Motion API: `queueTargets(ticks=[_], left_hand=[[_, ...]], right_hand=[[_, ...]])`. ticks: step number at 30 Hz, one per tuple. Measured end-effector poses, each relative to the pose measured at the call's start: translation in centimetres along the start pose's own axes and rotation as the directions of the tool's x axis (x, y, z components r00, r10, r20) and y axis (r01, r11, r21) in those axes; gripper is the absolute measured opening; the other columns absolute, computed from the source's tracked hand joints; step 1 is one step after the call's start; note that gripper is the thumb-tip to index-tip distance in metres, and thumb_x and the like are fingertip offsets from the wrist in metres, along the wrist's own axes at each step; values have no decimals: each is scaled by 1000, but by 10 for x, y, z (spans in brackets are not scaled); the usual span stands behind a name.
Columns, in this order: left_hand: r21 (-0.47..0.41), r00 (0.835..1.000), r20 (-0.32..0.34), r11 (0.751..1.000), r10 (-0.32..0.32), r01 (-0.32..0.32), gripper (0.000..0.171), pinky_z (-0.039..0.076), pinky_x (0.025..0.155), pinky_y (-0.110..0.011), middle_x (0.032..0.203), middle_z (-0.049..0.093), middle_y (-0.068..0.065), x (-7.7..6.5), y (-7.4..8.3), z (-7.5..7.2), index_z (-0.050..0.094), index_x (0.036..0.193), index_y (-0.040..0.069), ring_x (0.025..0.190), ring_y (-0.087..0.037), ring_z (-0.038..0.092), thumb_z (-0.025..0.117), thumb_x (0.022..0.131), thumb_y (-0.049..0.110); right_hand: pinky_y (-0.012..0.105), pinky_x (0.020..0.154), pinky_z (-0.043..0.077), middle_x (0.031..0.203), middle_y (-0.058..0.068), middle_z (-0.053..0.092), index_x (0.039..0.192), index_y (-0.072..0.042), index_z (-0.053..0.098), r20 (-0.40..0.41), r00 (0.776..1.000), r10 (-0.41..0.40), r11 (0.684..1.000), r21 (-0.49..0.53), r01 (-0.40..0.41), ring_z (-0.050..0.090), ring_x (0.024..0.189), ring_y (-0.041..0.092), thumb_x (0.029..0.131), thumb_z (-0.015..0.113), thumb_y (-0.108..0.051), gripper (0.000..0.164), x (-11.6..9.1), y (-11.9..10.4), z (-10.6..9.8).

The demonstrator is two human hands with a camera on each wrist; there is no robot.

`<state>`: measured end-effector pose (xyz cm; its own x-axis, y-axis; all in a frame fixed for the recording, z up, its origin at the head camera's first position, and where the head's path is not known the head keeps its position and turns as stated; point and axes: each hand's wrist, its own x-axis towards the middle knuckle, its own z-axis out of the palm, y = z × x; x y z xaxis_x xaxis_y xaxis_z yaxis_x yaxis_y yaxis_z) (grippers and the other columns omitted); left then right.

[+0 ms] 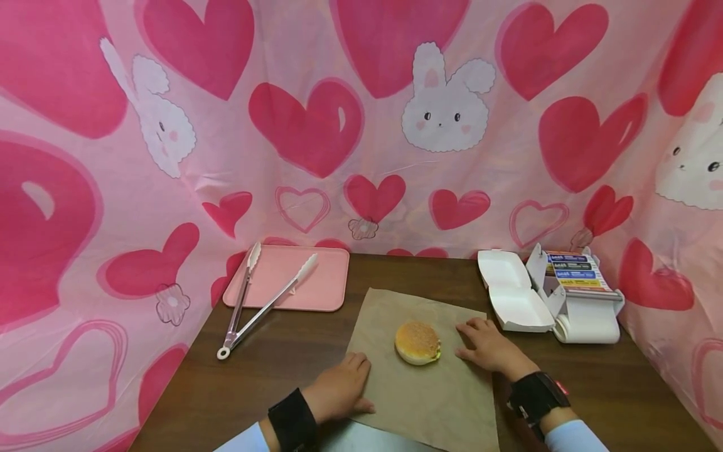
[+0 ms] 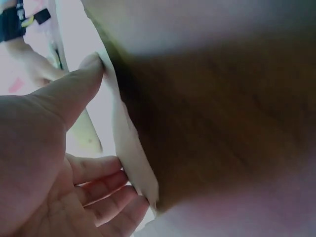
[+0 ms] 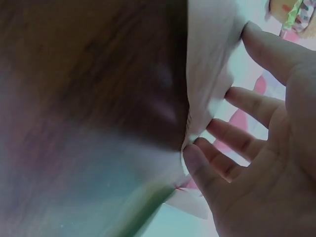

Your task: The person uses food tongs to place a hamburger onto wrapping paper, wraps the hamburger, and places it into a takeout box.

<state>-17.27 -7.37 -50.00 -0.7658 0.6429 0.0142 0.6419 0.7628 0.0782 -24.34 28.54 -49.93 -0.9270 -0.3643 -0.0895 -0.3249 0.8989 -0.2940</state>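
Note:
A sheet of brown wrapping paper point(image 1: 418, 408) lies on the table with a burger point(image 1: 418, 343) in a seeded bun at its middle. My left hand point(image 1: 341, 387) rests on the paper's left edge. Its thumb and loosely bent fingertips point(image 2: 134, 211) meet that edge in the left wrist view. On the opposite side, my right hand point(image 1: 490, 344) touches the paper's right edge with spread fingers. The right wrist view has its fingertips point(image 3: 195, 157) along the paper border, and part of the burger point(image 3: 289, 11) shows at the top corner, with green and patterned filling.
A pink tray point(image 1: 322, 292) at the back left has metal tongs point(image 1: 265, 307) lying across it, spread apart. At the back right stands an open white box point(image 1: 516, 298) beside a dispenser point(image 1: 578, 276) with a white roll point(image 1: 587, 326). Heart-patterned cloth point(image 1: 305, 125) hangs behind and beside the table.

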Motion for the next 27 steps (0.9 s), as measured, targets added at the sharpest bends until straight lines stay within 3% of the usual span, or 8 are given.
queueTargets(ticks=[8, 17, 27], left_hand=[[-40, 999, -37, 999, -9, 8, 71, 57, 82, -32, 122, 55, -10, 8, -21, 1, 58, 125, 0, 114, -25, 53, 79, 83, 53], [-49, 996, -83, 998, -29, 25, 72, 46, 105, -43, 126, 57, -18, 28, -43, 4, 58, 125, -6, 123, -34, 54, 79, 84, 49], [-196, 999, -9, 979, -52, 49, 78, 41, 111, -49, 143, 50, -22, 47, -66, 7, 53, 140, -6, 136, -40, 45, 78, 86, 45]], right_hand=[[64, 105, 40, 144, 32, 44, 128, 2, 59, 19, 999, 28, 999, 44, -29, 42, 134, 52, 86, 79, -42, 64, -7, -10, 4], [68, 102, 39, 145, 29, 47, 134, 0, 56, 69, 994, 82, 997, 7, -83, 42, 132, 55, 86, 77, -48, 71, -20, -18, 3], [62, 92, 49, 136, 18, 52, 140, -7, 58, 87, 987, 138, 990, -42, -134, 47, 123, 40, 83, 77, -55, 78, -27, -22, 3]])
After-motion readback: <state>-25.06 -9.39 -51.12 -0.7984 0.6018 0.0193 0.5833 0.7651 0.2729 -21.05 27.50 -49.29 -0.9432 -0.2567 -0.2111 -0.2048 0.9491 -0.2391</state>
